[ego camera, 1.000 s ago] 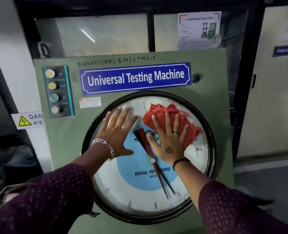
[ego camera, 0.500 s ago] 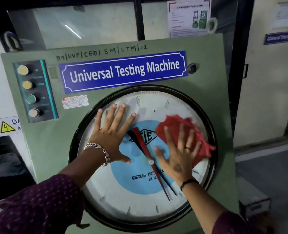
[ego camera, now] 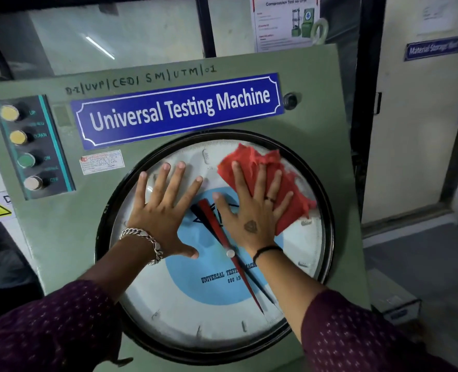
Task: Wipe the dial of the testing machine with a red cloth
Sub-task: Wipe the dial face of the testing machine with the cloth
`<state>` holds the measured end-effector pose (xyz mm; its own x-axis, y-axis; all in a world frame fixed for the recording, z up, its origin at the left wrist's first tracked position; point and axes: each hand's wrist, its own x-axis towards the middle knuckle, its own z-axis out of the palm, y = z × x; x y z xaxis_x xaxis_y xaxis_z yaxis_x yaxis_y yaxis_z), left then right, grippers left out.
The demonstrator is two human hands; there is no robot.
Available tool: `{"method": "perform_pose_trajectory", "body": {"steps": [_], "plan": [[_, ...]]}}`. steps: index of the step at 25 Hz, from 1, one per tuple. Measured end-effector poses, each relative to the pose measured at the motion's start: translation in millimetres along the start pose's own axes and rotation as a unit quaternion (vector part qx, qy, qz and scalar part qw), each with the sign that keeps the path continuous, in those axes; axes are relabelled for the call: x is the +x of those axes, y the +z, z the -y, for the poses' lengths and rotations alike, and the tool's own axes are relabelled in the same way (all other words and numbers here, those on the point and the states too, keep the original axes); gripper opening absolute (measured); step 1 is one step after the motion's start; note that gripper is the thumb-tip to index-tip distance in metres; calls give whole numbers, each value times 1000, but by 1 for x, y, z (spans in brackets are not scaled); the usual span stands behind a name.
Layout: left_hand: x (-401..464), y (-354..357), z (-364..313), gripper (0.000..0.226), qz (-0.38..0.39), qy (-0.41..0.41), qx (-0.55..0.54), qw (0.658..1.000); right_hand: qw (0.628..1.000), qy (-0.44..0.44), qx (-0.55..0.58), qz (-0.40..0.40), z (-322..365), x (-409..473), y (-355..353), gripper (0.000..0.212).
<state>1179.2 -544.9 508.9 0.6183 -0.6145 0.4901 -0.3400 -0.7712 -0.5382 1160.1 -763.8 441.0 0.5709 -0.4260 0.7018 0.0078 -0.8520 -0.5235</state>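
Pressing red cloth (ego camera: 265, 181) flat on dial (ego camera: 214, 312), upper-right sector, w/ right hand (ego camera: 252, 210) fingers spread over it, not clamped.
Left hand (ego camera: 166, 208) also splayed flat on the glass, upper left, empty, prob. bracing. Cloth looks soft, light, bunches easily: palm pressure in its middle beats pinching an edge. Dial cover looks rigid, smooth, likely fragile, so moderate force. Lower half prob. still to wipe.

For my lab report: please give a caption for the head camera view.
Right hand pressing red cloth on Universal Testing Machine dial; left hand flat beside it.
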Motion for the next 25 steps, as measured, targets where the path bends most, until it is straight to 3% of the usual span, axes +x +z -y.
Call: {"method": "perform_pose_trajectory", "body": {"steps": [4, 8, 11, 13, 16, 18, 20, 21, 23, 25], "plan": [[-1, -3, -2, 179, 12, -6, 6, 1000, 991, -120, -51, -30, -26, -22, 8, 79], [0, -3, -2, 180, 12, -10, 2, 1000, 999, -27, -11, -18, -8, 0, 6, 80], [-1, -2, -1, 181, -1, -10, -5, 1000, 990, -127, -55, -3, -53, -52, 12, 79], [0, 1, 0, 180, -5, -5, -13, 1000, 997, -54, -55, 18, -93, -88, 8, 79], [1, 3, 1, 179, -8, 0, -19, 1000, 985, 167, 45, 21, -73, -49, 1, 86], [2, 4, 1, 178, -9, 5, -23, 1000, 992, 125, 31, 9, -47, -26, 0, 83], [1, 3, 1, 179, -8, 5, -25, 1000, 1000, 24, -4, 15, -50, -50, 9, 80], [1, 3, 1, 179, -7, 4, -25, 1000, 999, 29, 2, 40, -59, -78, 11, 81], [2, 3, 1, 180, -6, 7, -28, 1000, 983, 154, 51, 85, -80, -122, 9, 88], [1, 3, 1, 180, -3, 6, -31, 999, 954, 264, 125, 71, -82, -106, 4, 95]]}}
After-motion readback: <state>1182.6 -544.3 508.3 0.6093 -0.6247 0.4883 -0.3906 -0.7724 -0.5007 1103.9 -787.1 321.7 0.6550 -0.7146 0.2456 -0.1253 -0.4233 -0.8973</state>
